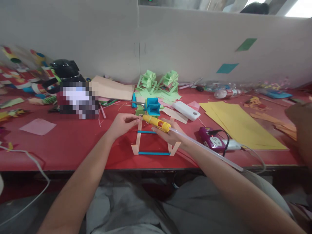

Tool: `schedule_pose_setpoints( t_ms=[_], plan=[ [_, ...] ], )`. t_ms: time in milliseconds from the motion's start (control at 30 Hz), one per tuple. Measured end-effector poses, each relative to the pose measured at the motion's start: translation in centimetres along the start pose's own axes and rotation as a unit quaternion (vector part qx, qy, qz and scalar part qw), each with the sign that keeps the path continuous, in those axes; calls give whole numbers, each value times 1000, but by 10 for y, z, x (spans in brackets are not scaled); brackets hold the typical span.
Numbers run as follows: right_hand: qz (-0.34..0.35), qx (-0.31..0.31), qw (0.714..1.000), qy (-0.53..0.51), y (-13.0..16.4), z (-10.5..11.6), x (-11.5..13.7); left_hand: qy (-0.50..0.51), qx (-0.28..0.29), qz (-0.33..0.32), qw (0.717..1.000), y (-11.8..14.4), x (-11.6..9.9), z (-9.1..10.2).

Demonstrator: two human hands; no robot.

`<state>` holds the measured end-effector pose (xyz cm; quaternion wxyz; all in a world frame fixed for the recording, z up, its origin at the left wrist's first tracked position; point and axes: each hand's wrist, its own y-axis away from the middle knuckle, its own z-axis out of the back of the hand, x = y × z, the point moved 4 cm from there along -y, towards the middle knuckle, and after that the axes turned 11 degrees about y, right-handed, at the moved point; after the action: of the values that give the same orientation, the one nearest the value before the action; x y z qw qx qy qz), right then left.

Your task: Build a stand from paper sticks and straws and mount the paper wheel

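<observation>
On the red tabletop stands a small frame [138, 140] of pale peach strips joined by blue crossbars. My left hand [124, 125] is closed, its thumb and fingertips pinching the frame's left side strip near the far end. My right hand [172, 135] is wrapped around a yellow hot glue gun [156, 122] held over the frame. A long clear glue stick [207, 149] sticks out of its back and lies along my right forearm. The gun's tip points at the far left corner of the frame. Just behind it sits a blue folded-paper piece [152, 106].
Green folded-paper wheels [148, 79] stand against the wall. To the right are a white power bank [186, 110], a purple power strip [212, 139] with cables, and yellow paper sheets [243, 123]. A black bottle [64, 70] and a pink sheet [37, 126] are left. Another person's arm [299, 130] shows at far right.
</observation>
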<state>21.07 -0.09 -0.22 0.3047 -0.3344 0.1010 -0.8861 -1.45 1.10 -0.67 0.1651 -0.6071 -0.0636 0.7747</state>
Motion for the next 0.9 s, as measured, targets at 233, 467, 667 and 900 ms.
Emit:
schedule_pose_setpoints(
  t_ms=[233, 467, 667, 900],
  plan=[
    [-13, 6, 1000, -3, 0, 1, -1, -15, -2, 2, 1000, 1, -3, 0],
    [-26, 13, 1000, 10, 1, 3, -3, -13, 3, -1, 1000, 1, -4, 0],
    [-6, 8, 999, 35, -1, 4, -8, -20, -1, -3, 1000, 2, -4, 1],
    [21, 4, 999, 25, -1, 12, 0, -21, -14, 3, 1000, -1, 0, 4]
  ],
)
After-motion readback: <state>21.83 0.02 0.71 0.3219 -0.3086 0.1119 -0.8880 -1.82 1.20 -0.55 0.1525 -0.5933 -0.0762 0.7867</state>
